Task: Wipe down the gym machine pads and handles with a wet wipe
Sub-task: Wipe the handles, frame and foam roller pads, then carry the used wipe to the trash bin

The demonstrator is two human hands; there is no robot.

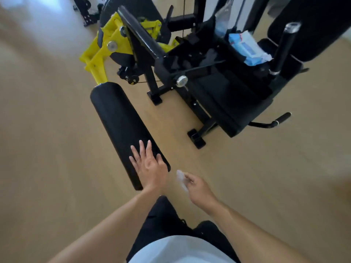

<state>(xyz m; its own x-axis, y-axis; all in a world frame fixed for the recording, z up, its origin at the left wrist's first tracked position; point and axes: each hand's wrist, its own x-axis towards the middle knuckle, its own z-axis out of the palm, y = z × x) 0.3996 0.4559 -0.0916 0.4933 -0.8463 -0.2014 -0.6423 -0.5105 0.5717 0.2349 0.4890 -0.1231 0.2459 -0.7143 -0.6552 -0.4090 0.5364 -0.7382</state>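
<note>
On the near end of the roller pad (123,130): our left hand (150,166) lies flat, fingers spread
Right hand (199,188): we pinch the wet wipe (181,179) just beside the pad's end
Seat (224,92): wipes packet (247,48)

crumpled wet wipe (181,179) beside black roller pad (121,126)

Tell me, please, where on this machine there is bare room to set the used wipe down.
The long roller pad is bare beyond the left hand resting on its near end. The seat front looks bare. Its back is crowded by the wipes pack beside the upright handle. The right hand holds the wipe.
</note>
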